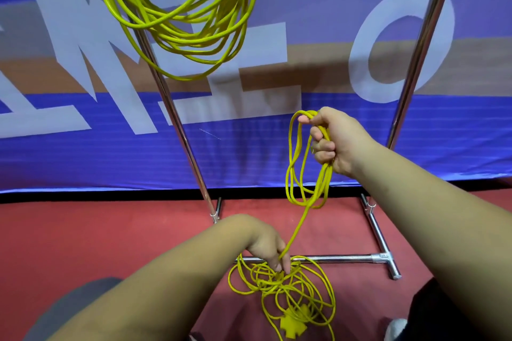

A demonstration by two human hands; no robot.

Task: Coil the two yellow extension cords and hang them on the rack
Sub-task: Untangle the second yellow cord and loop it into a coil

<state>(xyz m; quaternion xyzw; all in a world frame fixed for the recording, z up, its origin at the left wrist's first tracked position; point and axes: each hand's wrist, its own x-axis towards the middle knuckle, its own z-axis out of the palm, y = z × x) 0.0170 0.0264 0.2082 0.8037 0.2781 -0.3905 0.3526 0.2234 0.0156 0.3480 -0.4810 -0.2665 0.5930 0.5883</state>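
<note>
At the rack, right fingers [321,147] clench cord loops [304,174] (yellow).

The blue banner [249,147] behind the rack carries big pale letters, seen upside down and cut off by the picture's edges. A round "O" [399,44] stands at the right, an "E"-like shape in the middle, and angular strokes at the left; no whole word can be read

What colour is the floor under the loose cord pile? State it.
Red. The carpeted floor under the tangled yellow extension cord pile shows best in the head view.
</note>
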